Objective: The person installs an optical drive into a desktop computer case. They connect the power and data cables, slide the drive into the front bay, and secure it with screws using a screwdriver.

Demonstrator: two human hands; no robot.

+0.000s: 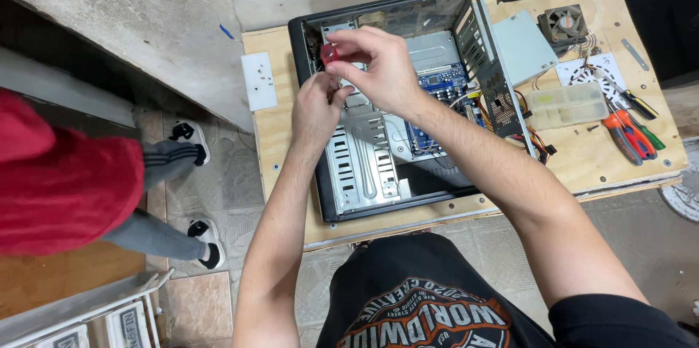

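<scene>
An open black computer case (331,195) lies on its side on a low wooden table (582,159). Both my hands hover over its upper left part. My right hand (378,68) pinches a small red object (329,53) between thumb and fingers. My left hand (319,104) is just below it, fingers curled, touching or nearly touching the right hand; what it holds is hidden. Inside the case I see a metal drive tray (364,166) and a blue circuit board (444,82).
On the table right of the case lie a grey metal box (520,46), a small fan (564,24), a clear parts box (568,104), pliers with red handles (630,137) and screwdrivers (641,104). A seated person in red top and grey trousers (65,180) is at the left.
</scene>
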